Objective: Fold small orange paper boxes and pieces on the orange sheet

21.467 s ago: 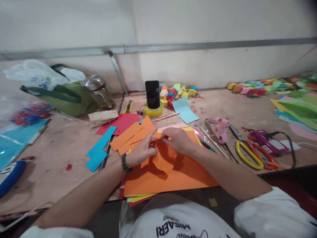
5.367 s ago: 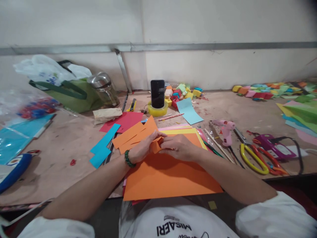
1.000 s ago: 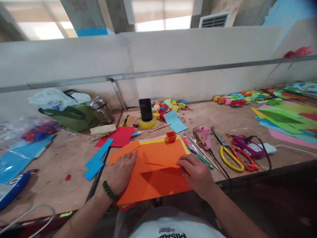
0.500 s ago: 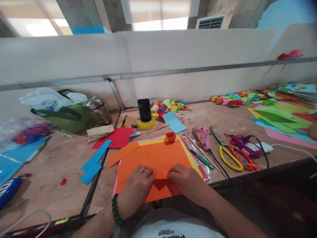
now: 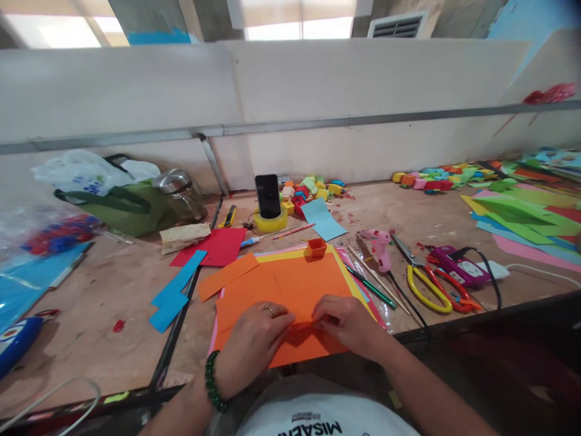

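Near the table's front edge, my left hand (image 5: 259, 332), with a ring and a green bead bracelet at the wrist, pinches the left end of a narrow orange paper strip (image 5: 303, 327). The strip's other end is between the closed fingers of my right hand (image 5: 347, 321). Both hands are low over a large orange sheet (image 5: 281, 281), which lies on yellow and pink sheets. A small open orange paper box (image 5: 316, 247) stands at the sheet's back edge. Another orange strip (image 5: 229, 277) lies across its left corner.
Blue strips (image 5: 179, 278) and red paper (image 5: 224, 247) lie left. A phone (image 5: 267, 197) stands in a yellow tape roll (image 5: 271, 221). On the right are a pink glue gun (image 5: 382, 253), scissors (image 5: 426, 287) and a purple power strip (image 5: 458, 266). Coloured paper cubes (image 5: 426, 181) lie behind.
My fingers have lifted slightly and curled more around the orange strip. The view has shifted a little.
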